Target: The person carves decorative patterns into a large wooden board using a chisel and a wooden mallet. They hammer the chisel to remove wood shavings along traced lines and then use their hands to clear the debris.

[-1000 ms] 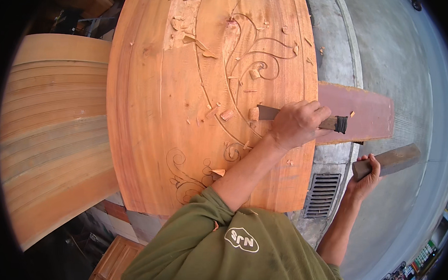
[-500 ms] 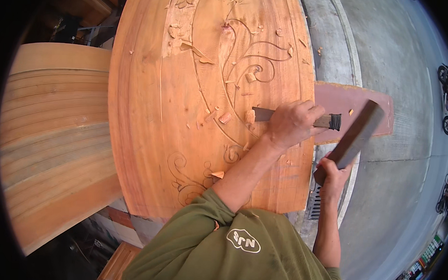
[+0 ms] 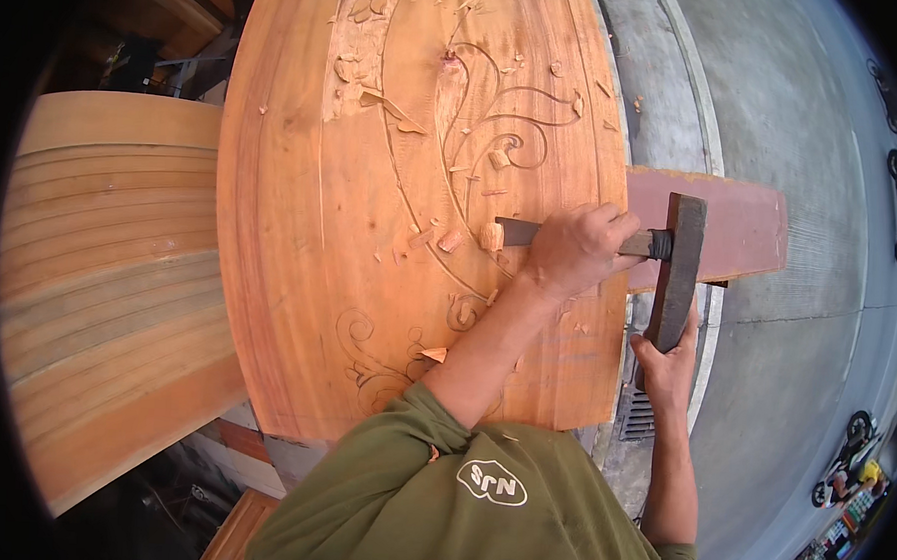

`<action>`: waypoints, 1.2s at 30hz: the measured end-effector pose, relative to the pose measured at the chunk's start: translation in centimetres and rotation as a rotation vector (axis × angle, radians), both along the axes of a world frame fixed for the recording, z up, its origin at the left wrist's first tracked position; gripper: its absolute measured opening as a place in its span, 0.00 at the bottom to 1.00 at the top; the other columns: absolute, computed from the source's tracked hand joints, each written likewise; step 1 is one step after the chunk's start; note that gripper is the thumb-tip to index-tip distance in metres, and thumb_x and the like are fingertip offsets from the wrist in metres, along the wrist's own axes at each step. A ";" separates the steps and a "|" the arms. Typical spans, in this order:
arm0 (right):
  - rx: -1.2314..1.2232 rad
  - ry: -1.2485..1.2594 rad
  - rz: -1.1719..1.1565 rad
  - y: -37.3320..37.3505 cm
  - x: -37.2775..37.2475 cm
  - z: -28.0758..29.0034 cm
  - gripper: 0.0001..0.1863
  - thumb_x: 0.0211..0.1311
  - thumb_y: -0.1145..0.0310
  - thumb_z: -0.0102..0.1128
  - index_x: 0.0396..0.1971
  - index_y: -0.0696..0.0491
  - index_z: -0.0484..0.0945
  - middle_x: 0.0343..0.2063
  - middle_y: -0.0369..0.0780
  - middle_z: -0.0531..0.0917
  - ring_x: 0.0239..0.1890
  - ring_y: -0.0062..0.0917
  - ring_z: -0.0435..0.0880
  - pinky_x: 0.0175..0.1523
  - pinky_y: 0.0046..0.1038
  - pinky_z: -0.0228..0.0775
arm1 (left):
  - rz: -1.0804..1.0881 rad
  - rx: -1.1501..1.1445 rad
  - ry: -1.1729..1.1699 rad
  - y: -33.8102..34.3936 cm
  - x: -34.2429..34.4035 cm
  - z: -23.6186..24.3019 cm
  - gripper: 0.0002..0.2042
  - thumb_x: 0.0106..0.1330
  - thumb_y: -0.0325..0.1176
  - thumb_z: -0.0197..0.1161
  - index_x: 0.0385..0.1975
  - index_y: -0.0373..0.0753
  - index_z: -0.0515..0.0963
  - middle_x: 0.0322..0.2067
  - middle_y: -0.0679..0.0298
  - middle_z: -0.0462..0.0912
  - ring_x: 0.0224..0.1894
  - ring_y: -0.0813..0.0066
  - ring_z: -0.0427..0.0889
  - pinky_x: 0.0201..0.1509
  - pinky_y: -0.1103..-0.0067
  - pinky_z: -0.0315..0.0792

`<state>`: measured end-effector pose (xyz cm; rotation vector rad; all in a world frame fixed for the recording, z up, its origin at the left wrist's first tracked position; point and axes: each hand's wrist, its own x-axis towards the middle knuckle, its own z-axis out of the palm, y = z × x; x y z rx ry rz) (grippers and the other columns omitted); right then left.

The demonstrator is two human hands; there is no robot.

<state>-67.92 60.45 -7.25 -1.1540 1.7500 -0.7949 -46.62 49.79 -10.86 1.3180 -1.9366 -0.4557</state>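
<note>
My left hand (image 3: 578,248) is closed around a chisel (image 3: 519,232) whose wooden handle is bound with black at its end. The blade lies low across a carved wooden panel (image 3: 292,203), its edge against a curled wood chip (image 3: 491,236). On the right, my right hand (image 3: 670,365) grips the lower end of a dark squared wooden club (image 3: 680,260). The club's upper part meets the chisel's bound end. Scroll and leaf lines are cut into the panel, and loose shavings (image 3: 450,241) lie around the blade.
Left of the panel is a grooved wooden board (image 3: 120,236). A reddish plank (image 3: 746,218) sticks out from under the panel's right side. Beyond are a drain grate (image 3: 639,416), concrete floor (image 3: 765,374) and motorcycles (image 3: 851,453) along the road.
The club has swung left from a tilted position onto the chisel's handle end and now stands nearly upright. The chisel and the chip at its edge have shifted slightly left.
</note>
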 end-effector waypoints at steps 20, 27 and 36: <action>-0.240 -0.452 -0.608 -2.7 0.9 0.4 0.32 0.62 0.76 0.68 0.67 0.54 0.68 0.39 0.38 0.81 0.36 0.24 0.84 0.42 0.27 0.80 | 0.021 -0.015 0.007 -0.2 0.4 0.4 0.19 0.54 0.46 0.84 0.38 0.46 0.84 0.29 0.66 0.81 0.33 0.64 0.88 0.34 0.67 0.83; -0.037 -0.164 -0.211 -1.7 -2.6 0.8 0.38 0.61 0.76 0.71 0.71 0.54 0.66 0.38 0.35 0.81 0.35 0.21 0.83 0.41 0.28 0.79 | 0.044 -0.043 -0.016 -0.3 1.1 0.5 0.19 0.55 0.46 0.84 0.41 0.47 0.85 0.28 0.66 0.81 0.32 0.63 0.88 0.33 0.67 0.83; 0.027 -0.080 0.046 -1.1 0.7 -0.3 0.48 0.58 0.74 0.73 0.80 0.54 0.61 0.41 0.37 0.80 0.39 0.20 0.79 0.48 0.27 0.75 | 0.069 -0.060 0.028 -0.3 1.6 1.1 0.20 0.55 0.47 0.83 0.42 0.47 0.86 0.29 0.66 0.82 0.32 0.63 0.88 0.34 0.68 0.82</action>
